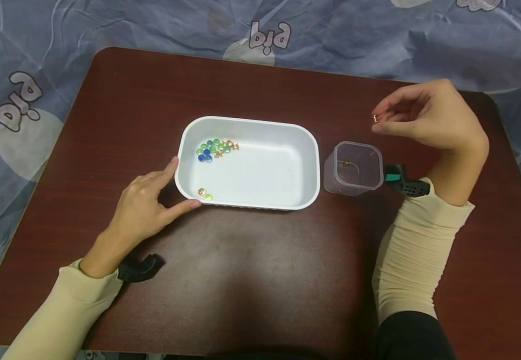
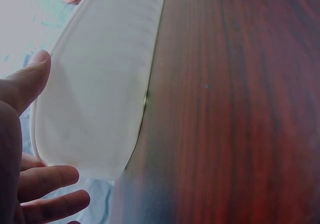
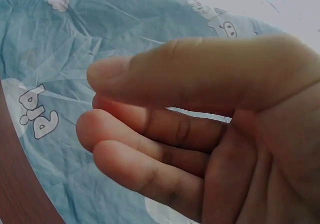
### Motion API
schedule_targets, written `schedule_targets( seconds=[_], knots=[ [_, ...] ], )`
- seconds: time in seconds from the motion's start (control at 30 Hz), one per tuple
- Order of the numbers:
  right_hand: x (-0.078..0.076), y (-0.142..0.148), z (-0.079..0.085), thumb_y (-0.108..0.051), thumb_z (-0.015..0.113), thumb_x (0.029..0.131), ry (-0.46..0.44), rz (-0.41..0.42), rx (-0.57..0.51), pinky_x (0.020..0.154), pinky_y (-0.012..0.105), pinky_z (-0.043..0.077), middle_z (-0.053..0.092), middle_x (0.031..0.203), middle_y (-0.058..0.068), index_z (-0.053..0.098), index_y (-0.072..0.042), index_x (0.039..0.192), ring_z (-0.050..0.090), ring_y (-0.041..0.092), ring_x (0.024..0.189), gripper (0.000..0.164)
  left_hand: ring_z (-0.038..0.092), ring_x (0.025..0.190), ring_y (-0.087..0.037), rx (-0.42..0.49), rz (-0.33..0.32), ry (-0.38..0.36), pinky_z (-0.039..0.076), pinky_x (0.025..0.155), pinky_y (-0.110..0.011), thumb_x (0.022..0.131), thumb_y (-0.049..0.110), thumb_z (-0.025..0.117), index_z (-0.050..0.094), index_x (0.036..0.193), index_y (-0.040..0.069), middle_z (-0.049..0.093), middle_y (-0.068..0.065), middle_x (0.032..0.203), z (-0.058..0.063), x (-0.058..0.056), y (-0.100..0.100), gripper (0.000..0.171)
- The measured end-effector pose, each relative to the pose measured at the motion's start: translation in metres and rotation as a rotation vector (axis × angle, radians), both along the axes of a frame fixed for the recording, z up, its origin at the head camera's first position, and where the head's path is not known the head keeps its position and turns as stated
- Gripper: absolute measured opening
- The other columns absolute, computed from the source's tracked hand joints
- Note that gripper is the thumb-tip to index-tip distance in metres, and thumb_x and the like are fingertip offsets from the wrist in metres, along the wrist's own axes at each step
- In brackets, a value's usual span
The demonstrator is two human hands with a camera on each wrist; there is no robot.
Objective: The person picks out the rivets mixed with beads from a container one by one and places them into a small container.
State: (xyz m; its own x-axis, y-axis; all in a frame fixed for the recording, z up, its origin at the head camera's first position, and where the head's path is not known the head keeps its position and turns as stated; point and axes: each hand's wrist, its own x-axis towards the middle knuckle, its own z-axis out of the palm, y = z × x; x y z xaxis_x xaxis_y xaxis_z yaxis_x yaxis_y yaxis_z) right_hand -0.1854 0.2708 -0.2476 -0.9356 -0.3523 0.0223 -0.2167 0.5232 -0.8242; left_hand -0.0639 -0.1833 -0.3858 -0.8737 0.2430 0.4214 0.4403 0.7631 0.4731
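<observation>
My right hand (image 1: 438, 115) is raised behind the clear plastic cup (image 1: 353, 187), pinching a small gold metal piece with flared ends (image 1: 374, 119) between thumb and fingertips. In the right wrist view the thumb (image 3: 165, 73) hides that piece. One similar gold piece (image 1: 347, 163) lies inside the cup. My left hand (image 1: 141, 202) touches the near left corner of the white tray (image 1: 260, 192), thumb along the near side, fingers at the left end. In the tray, green and blue glass beads (image 1: 206, 151) lie beside several gold pieces (image 1: 235, 146).
Apart from the cluster, an orange-and-white bead (image 1: 202, 191) and a yellow-green bead (image 1: 208, 197) lie near the tray's front left corner. Everything stands on a dark red-brown table (image 1: 251, 260). Blue printed cloth (image 1: 152, 25) lies beyond its edges.
</observation>
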Motion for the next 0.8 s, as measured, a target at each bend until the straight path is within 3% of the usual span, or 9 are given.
schedule_targets(
  seconds=[0.43, 0.63, 0.8],
  knots=[
    [0.005, 0.013, 0.003, 0.023, 0.071, 0.073, 0.054, 0.034, -0.066, 0.058, 0.014, 0.052, 0.073, 0.075, 0.005, 0.069, 0.013, 0.087, 0.069, 0.01, 0.064, 0.017, 0.067, 0.094, -0.041, 0.003, -0.001, -0.005, 0.05, 0.077, -0.054, 0.081, 0.081, 0.048, 0.056, 0.135, -0.005, 0.067, -0.029, 0.111, 0.0, 0.0, 0.0, 0.102],
    [0.006, 0.016, 0.002, 0.028, 0.067, 0.071, -0.006, 0.061, -0.226, 0.06, 0.016, 0.054, 0.073, 0.077, 0.01, 0.067, 0.016, 0.089, 0.071, 0.013, 0.066, 0.021, 0.067, 0.093, -0.041, -0.002, 0.001, -0.001, 0.05, 0.077, -0.054, 0.081, 0.082, 0.047, 0.056, 0.135, -0.006, 0.067, -0.03, 0.11, 0.0, 0.0, 0.0, 0.103],
    [0.005, 0.021, 0.0, 0.033, 0.063, 0.069, -0.05, 0.133, -0.357, 0.065, 0.018, 0.055, 0.073, 0.08, 0.014, 0.065, 0.019, 0.089, 0.072, 0.017, 0.07, 0.024, 0.067, 0.095, -0.041, -0.007, 0.001, -0.009, 0.05, 0.077, -0.054, 0.081, 0.082, 0.047, 0.055, 0.136, -0.006, 0.067, -0.029, 0.112, 0.0, 0.0, 0.0, 0.103]
  ],
)
